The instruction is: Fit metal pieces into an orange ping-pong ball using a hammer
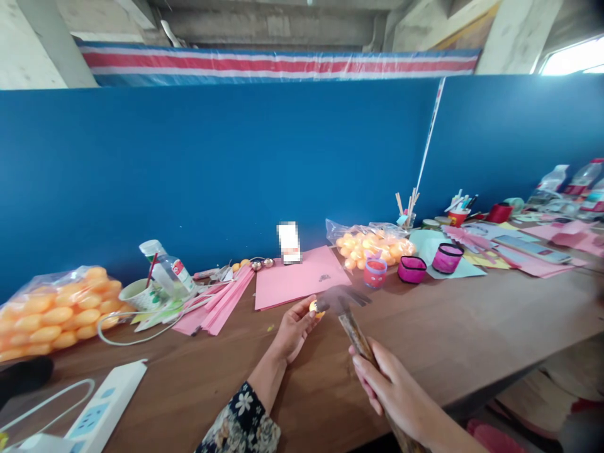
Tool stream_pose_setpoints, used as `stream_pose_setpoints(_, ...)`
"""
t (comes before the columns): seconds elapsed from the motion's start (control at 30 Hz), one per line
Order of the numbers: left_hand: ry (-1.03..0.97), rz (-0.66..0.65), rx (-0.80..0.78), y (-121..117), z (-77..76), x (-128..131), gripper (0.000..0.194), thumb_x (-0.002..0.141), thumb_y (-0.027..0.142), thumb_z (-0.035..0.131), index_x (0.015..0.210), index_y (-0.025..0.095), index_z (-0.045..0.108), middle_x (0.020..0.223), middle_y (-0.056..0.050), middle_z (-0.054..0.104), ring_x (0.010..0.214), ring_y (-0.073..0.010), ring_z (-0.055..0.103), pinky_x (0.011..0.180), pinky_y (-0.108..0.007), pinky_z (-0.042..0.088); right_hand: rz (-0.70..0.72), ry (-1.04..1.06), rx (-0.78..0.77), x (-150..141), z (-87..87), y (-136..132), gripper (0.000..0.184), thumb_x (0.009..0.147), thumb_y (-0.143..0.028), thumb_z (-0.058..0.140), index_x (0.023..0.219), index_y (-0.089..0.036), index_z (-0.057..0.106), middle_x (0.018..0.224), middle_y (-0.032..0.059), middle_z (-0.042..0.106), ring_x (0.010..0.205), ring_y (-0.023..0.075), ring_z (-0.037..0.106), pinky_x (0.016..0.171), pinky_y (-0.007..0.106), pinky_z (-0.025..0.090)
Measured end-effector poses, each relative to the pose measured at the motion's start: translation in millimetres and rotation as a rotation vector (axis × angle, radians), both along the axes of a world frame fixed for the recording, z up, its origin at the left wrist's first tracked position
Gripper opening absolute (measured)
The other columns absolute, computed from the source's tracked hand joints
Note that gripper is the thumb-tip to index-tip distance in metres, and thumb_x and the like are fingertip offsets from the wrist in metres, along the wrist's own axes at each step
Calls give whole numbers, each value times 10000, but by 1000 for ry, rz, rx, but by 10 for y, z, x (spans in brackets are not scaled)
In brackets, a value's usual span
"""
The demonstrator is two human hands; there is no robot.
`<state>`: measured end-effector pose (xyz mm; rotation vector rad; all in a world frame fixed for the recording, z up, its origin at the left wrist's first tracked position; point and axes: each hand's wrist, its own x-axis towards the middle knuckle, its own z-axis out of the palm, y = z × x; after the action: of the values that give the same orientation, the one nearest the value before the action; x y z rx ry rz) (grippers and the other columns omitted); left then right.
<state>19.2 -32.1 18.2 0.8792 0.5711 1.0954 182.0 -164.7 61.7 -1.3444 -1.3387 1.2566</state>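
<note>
My left hand [293, 332] is closed, its fingertips pinching a small orange-yellow ball [317, 309] with dark marks just above the table. My right hand [387, 380] is wrapped round the wooden handle of a claw hammer [355, 333]. The hammer's head is slightly blurred and comes right up beside the ball; whether the two touch I cannot tell. Behind my left hand lies a stack of pink paper [302, 277] with a few tiny dark bits on it.
Plastic bags of orange balls lie on the left [61, 311] and at the back [372, 242]. Pink paper strips [226, 299], a plastic bottle [172, 270], a power strip [101, 409] and magenta fabric cups [412, 269] stand about. A blue partition [255, 157] closes off the far side.
</note>
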Motion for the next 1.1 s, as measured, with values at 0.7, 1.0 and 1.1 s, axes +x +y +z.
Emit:
stream_pose_setpoints(0.7,48,34,-57,17,-3,-22,377,657,175,678,1027,168,605,987,-61,644,841,-124,604,777,-218,469,-75,-1003,262,1146,-60,58,279,835,-429,375,960,-234,531,794,43,645,712,210,611,610,285,415)
stream_pose_setpoints(1.0,68,46,-77,37,-23,-25,364,659,175,676,1016,174,607,1011,-58,637,838,-123,606,767,-213,483,20,-1202,212,1782,-103,189,305,815,-422,417,1028,-244,543,928,61,638,847,233,596,753,323,417)
stream_pose_setpoints(1.1,82,41,-77,42,-12,-29,381,649,184,686,1022,180,606,1016,-55,636,858,-136,605,777,-226,485,60,-1195,224,1847,-102,221,296,821,-415,414,1029,-245,540,955,53,619,878,228,577,786,327,404)
